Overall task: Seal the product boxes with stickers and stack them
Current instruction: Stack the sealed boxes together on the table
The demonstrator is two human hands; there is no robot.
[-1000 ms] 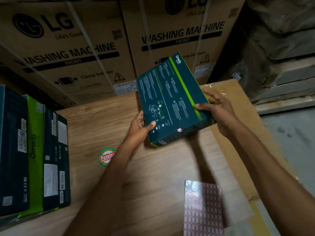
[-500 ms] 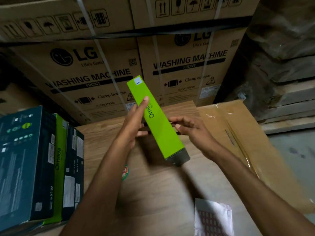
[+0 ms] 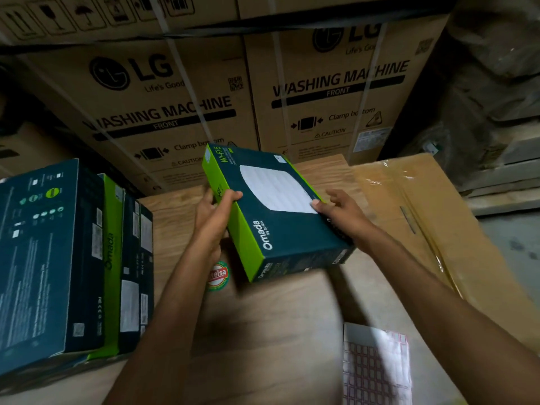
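While left hand [image 3: 211, 223] grips product box [image 3: 280, 235] at green side, right hand [image 3: 343, 213] clasps opposite edge

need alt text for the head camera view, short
A left hand and right hand hold a teal and green Omada box tilted over a wooden table, gripping its opposite sides. A sticker sheet lies on the table nearer the camera, similar boxes stand at the left, and LG cartons rise behind.

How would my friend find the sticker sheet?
Look at the pale wooden tabletop. Near its front edge, on the right, lies the glossy sheet of red-edged stickers. It is the only flat, gridded paper; the neighbours are dark teal and green boxes.
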